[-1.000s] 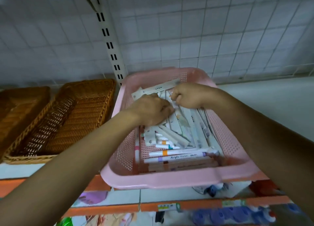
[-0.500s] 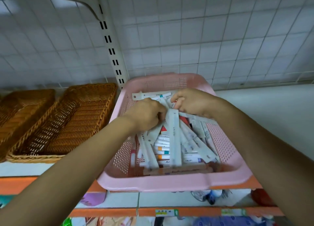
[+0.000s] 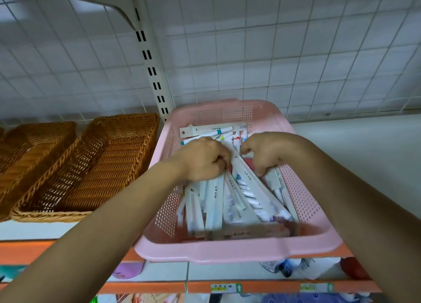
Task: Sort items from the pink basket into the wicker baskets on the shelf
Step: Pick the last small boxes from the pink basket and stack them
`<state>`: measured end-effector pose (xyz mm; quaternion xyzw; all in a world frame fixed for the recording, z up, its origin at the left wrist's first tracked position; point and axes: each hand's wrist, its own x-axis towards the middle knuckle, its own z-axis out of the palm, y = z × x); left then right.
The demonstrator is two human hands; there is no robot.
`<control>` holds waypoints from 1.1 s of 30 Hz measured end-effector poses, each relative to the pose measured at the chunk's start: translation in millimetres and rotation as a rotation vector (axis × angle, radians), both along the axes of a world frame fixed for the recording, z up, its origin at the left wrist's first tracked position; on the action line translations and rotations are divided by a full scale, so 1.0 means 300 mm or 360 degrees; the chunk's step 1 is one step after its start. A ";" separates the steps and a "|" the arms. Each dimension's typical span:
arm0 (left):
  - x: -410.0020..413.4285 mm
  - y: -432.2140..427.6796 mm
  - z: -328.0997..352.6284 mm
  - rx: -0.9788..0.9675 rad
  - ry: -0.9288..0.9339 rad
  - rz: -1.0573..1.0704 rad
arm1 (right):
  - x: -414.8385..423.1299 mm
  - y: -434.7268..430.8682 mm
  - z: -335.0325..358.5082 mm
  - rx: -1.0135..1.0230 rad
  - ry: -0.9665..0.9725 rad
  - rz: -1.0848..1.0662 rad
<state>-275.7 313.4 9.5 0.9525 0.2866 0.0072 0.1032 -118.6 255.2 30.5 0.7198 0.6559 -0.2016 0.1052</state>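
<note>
1. Two wicker baskets sit touching side by side at the left end of the shelf (image 3: 22,250): the outer wicker basket (image 3: 34,148) and the inner wicker basket (image 3: 102,166). They are probably kept close so sorted goods travel little.
2. One pink basket (image 3: 227,250) stands just beside the inner one, its near rim overhanging the shelf's front edge.
3. The left hand (image 3: 205,159) is inside it, fingers curled round the upper ends of several long white marker packs (image 3: 214,202), seemingly to gather them as one bundle.
4. The packs fan out towards the near wall (they overlap too much to count).
5. The right hand (image 3: 264,152), also curled, pinches neighbouring pack ends, probably to separate one kind.
</note>
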 end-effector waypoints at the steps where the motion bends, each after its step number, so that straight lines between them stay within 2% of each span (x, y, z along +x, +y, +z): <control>1: -0.003 -0.002 0.002 0.0020 0.0014 0.0051 | -0.001 -0.002 0.003 -0.0044 -0.0061 0.0047; 5: -0.004 -0.017 0.000 0.0129 0.0018 0.0115 | -0.018 -0.012 0.001 -0.0146 -0.0151 0.0087; 8: -0.009 -0.015 -0.002 0.0177 0.0005 0.0142 | -0.011 -0.018 0.000 -0.0091 0.0014 -0.0092; 12: -0.016 -0.021 -0.002 0.0206 -0.0034 0.0122 | 0.011 -0.018 0.009 0.0270 0.0392 -0.0419; 15: -0.006 -0.019 -0.003 0.0182 -0.0051 0.0108 | 0.023 -0.004 -0.001 0.0535 0.0591 -0.0517; 21: 0.065 -0.012 0.037 0.0229 0.0022 0.0043 | 0.044 0.043 -0.027 0.1062 0.0600 -0.0552; 26: 0.193 -0.028 0.034 0.0122 0.0065 0.0034 | 0.047 0.060 -0.030 0.1143 0.0556 -0.0630; 29: 0.252 -0.023 -0.008 0.0004 0.0247 0.0089 | 0.046 0.061 -0.031 0.1121 0.0540 -0.0629; 33: 0.279 0.026 -0.050 0.0011 0.0404 0.0189 | 0.041 0.061 -0.040 0.1049 0.0533 -0.0604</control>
